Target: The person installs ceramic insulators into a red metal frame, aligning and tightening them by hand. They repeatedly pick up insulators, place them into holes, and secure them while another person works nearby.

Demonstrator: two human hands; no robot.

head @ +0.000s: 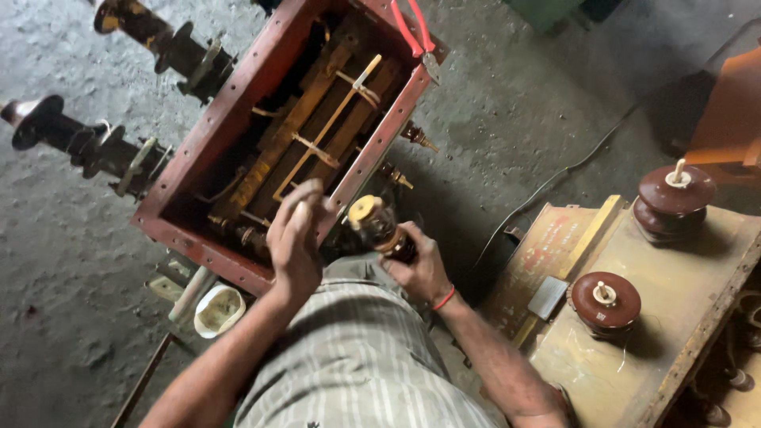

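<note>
Gripping one bushing (379, 227) | right hand (420, 265) | left hand (295, 238) on tank (238, 95)

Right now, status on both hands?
Left hand open over red tank rim. Right hand shut on brown insulator. Nothing between them.

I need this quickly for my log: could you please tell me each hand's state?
Left hand: open, resting on the red box's rim.
Right hand: closed on a brown insulator.

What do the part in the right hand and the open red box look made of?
Part in the right hand: probably glazed ceramic, glossy brown body with a yellowish cap. Open red box: likely painted steel; bolt holes line its flange, and the red paint looks worn.
</note>
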